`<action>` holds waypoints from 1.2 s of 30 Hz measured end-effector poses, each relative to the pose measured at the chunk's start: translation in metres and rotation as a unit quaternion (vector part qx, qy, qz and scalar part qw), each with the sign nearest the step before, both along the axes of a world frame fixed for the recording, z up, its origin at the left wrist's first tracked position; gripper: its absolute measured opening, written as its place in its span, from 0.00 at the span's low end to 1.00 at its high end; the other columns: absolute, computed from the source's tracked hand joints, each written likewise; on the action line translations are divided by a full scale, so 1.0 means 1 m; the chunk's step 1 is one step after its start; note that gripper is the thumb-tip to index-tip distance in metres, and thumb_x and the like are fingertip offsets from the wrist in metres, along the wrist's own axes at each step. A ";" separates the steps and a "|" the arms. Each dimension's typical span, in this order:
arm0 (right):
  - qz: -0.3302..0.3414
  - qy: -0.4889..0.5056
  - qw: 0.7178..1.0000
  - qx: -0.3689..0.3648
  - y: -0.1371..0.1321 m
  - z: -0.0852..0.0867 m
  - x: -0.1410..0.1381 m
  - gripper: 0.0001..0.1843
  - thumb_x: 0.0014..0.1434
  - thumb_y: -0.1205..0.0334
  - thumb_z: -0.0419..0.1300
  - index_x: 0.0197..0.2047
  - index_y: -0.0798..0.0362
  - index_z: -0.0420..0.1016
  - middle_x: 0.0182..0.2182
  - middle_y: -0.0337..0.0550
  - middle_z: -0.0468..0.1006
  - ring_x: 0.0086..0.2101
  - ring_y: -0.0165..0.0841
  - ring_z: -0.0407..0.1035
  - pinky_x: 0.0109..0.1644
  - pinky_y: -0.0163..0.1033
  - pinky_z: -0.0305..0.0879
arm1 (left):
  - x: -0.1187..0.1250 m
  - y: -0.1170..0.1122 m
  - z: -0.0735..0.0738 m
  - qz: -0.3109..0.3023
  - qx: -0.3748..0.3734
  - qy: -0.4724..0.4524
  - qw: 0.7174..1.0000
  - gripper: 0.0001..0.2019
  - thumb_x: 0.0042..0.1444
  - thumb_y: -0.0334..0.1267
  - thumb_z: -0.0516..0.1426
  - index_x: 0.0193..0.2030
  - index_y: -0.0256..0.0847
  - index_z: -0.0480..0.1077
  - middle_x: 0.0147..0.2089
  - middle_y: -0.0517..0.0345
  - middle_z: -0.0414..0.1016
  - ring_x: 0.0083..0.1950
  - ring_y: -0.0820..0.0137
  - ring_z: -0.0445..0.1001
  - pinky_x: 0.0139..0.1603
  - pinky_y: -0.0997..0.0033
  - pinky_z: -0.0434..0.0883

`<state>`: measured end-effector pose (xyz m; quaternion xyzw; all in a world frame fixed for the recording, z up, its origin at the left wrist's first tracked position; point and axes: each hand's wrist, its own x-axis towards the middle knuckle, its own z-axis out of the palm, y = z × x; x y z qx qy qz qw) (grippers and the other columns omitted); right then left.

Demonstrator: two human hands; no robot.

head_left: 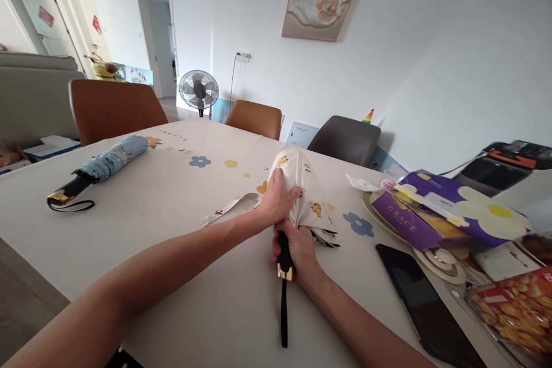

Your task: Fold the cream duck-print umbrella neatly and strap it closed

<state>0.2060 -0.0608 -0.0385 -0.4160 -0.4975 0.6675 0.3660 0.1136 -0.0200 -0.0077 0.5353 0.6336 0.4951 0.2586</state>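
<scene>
A cream umbrella (313, 187) with small yellow and brown prints is folded in but loose, its canopy pointing away from me over the table. My right hand (301, 250) wraps round its black handle, just below the canopy; a gold-coloured end and a black wrist strap (283, 316) hang toward me. Against the canopy's left side presses my left hand (278, 198), fingers lying along the cloth. A loose cloth strap (235, 207) trails out to the left. Farther left lies a light blue umbrella (116, 160), furled, with a black and gold handle.
On the right are a black phone (425, 299), a purple GRACE box (407, 221) and a snack pack (517, 313). Chairs (116, 106) stand along the far edge of the flower-print tablecloth (181, 264). A fan (199, 90) stands behind.
</scene>
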 end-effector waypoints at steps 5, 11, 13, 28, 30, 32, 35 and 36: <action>0.042 -0.007 0.999 -0.008 0.001 -0.003 0.002 0.17 0.50 0.54 0.56 0.17 0.54 0.62 0.06 0.36 0.62 0.09 0.26 0.55 0.12 0.31 0.53 | -0.009 0.003 0.010 -0.004 -0.011 -0.188 0.982 0.23 0.47 0.46 0.57 0.49 0.39 0.63 0.48 0.46 0.72 0.50 0.58 0.70 0.49 0.60 0.67; 0.132 -0.015 0.991 -0.030 -0.004 -0.004 0.002 0.15 0.50 0.53 0.54 0.19 0.54 0.62 0.07 0.33 0.61 0.09 0.25 0.53 0.13 0.31 0.57 | -0.039 0.014 0.023 -0.038 -0.074 -0.388 0.918 0.19 0.40 0.43 0.63 0.37 0.35 0.69 0.39 0.45 0.76 0.37 0.60 0.75 0.36 0.62 0.74; 0.170 0.006 0.984 -0.049 -0.007 -0.003 0.002 0.15 0.51 0.52 0.54 0.20 0.54 0.62 0.07 0.32 0.60 0.09 0.24 0.53 0.13 0.30 0.56 | -0.048 0.016 0.026 -0.023 -0.078 -0.426 0.901 0.21 0.38 0.43 0.64 0.39 0.35 0.69 0.41 0.44 0.75 0.39 0.60 0.75 0.37 0.61 0.74; 0.206 -0.022 0.975 -0.076 -0.011 0.008 -0.001 0.20 0.49 0.45 0.59 0.25 0.56 0.67 0.11 0.36 0.66 0.13 0.27 0.60 0.16 0.33 0.60 | -0.051 0.006 0.035 0.068 0.031 -0.403 0.912 0.08 0.41 0.34 0.58 0.30 0.37 0.64 0.26 0.55 0.70 0.30 0.66 0.72 0.31 0.64 0.72; 0.188 -0.043 0.978 -0.077 -0.013 0.012 -0.005 0.19 0.48 0.47 0.60 0.24 0.55 0.66 0.12 0.36 0.66 0.13 0.27 0.59 0.15 0.33 0.59 | -0.052 0.005 0.036 0.073 0.036 -0.395 0.915 0.08 0.42 0.33 0.57 0.30 0.37 0.64 0.26 0.55 0.69 0.29 0.67 0.71 0.31 0.65 0.72; 0.163 -0.061 0.981 -0.087 -0.015 0.015 -0.007 0.17 0.47 0.50 0.61 0.22 0.54 0.63 0.10 0.33 0.62 0.11 0.25 0.55 0.14 0.32 0.57 | -0.051 0.003 0.036 0.068 0.041 -0.388 0.918 0.07 0.42 0.34 0.57 0.30 0.37 0.64 0.27 0.55 0.69 0.28 0.68 0.71 0.30 0.65 0.71; 0.134 -0.049 0.986 -0.087 -0.018 0.013 -0.007 0.15 0.46 0.56 0.60 0.19 0.52 0.58 0.08 0.30 0.56 0.10 0.23 0.49 0.12 0.32 0.53 | -0.048 -0.001 0.039 0.018 0.044 -0.368 0.929 0.10 0.44 0.41 0.59 0.31 0.38 0.66 0.28 0.53 0.70 0.29 0.67 0.71 0.33 0.65 0.71; 0.129 -0.037 0.987 -0.085 -0.018 0.013 -0.006 0.15 0.46 0.57 0.59 0.18 0.52 0.57 0.08 0.29 0.56 0.10 0.23 0.48 0.12 0.32 0.52 | -0.047 -0.002 0.040 -0.001 0.038 -0.365 0.930 0.13 0.45 0.45 0.59 0.31 0.38 0.67 0.29 0.53 0.71 0.30 0.66 0.71 0.34 0.65 0.70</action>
